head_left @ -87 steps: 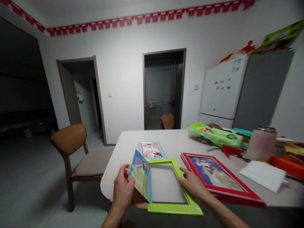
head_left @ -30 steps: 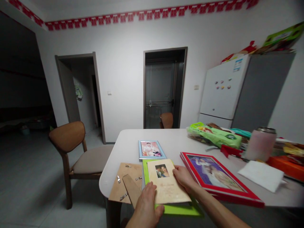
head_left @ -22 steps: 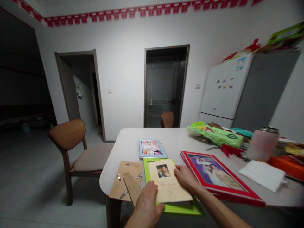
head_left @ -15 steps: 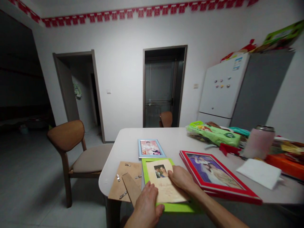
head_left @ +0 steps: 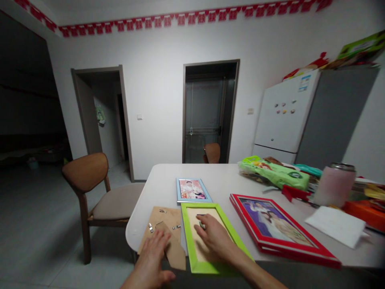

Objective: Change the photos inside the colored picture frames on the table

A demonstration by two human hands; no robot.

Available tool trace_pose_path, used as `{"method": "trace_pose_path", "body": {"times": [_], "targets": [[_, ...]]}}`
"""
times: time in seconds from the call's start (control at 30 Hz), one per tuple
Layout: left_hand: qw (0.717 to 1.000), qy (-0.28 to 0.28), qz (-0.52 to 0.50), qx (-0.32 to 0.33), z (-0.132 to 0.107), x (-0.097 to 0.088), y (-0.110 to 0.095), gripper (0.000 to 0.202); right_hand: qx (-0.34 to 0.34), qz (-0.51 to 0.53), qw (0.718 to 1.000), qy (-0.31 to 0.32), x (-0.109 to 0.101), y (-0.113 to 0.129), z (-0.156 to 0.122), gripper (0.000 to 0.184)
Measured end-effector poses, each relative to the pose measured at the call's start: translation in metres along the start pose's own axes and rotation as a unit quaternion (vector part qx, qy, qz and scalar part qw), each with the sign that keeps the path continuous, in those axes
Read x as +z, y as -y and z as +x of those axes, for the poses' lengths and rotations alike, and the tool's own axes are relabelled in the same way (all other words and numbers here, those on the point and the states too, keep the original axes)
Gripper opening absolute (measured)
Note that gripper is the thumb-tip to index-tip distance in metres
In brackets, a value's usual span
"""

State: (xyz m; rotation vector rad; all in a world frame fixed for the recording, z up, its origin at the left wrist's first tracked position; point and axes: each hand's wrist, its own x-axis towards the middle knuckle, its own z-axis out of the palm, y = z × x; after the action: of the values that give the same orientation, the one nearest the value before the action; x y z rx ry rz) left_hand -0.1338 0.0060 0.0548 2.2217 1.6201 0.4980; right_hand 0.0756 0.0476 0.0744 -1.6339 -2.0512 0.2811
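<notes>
A lime green picture frame (head_left: pixel 233 233) lies at the table's near edge with a beige photo card (head_left: pixel 196 237) set inside its opening. My right hand (head_left: pixel 212 237) rests flat on that card, fingers spread. Left of the frame lies a brown cardboard backing board (head_left: pixel 164 224) with a fold-out stand and small metal clips. My left hand (head_left: pixel 153 257) lies open on the board's stand, fingers stretched forward.
A small blue-framed photo (head_left: pixel 192 190) sits behind the green frame, a large red-framed photo (head_left: pixel 278 228) to its right. Further right are a green snack bag (head_left: pixel 272 171), a pink cup (head_left: pixel 335 184) and a white napkin (head_left: pixel 335 226). A wooden chair (head_left: pixel 90 188) stands left of the white table (head_left: pixel 221 176).
The card that lay tilted across the green frame now sits inside its opening. My right hand slid onto the card's middle, and my left hand moved left onto the backing board.
</notes>
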Motion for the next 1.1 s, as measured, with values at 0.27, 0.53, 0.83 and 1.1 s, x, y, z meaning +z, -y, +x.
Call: {"method": "trace_pose_path", "body": {"times": [0.27,0.53,0.83,1.1], "targets": [[0.988,-0.080,0.100,-0.087,0.003,-0.008,0.050,0.057,-0.085,-0.013,0.995,0.050,0.053,0.075,-0.006,0.053],[0.994,-0.106,-0.008,0.015,0.004,-0.009,-0.010,0.057,-0.085,0.129,0.987,0.048,-0.011,0.028,-0.023,0.050],[0.997,0.003,-0.057,0.054,0.026,0.029,-0.082,0.055,-0.025,0.105,0.993,0.053,-0.047,-0.054,-0.044,0.041],[0.997,0.008,-0.028,0.068,0.028,0.033,-0.076,0.034,-0.065,0.030,0.997,0.016,-0.022,-0.057,-0.041,0.039]]}}
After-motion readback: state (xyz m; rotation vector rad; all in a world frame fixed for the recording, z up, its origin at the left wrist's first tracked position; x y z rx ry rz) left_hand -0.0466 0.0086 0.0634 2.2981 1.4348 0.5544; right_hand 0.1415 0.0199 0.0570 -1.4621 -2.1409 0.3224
